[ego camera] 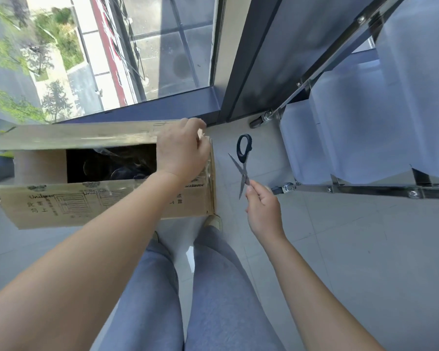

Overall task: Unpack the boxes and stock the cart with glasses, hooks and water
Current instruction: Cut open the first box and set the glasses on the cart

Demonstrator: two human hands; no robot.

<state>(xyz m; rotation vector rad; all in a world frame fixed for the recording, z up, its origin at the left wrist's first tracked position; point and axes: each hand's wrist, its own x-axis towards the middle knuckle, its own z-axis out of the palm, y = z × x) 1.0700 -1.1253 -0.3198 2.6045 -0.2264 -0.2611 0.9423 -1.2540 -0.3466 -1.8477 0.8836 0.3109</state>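
A brown cardboard box with printed markings lies on the floor at the left, its top flaps partly apart over a dark inside where clear glassware shows dimly. My left hand grips the box's right end, fingers curled over the taped flap edge. To the right of the box, my right hand pinches a pair of scissors by the blade tips, black handles pointing away from me and blades slightly apart. The metal cart stands at the right.
The cart's shelves are covered in white sheeting and its casters rest on the grey tiled floor. A floor-to-ceiling window with a dark frame runs behind the box. My legs and shoes are just below the box.
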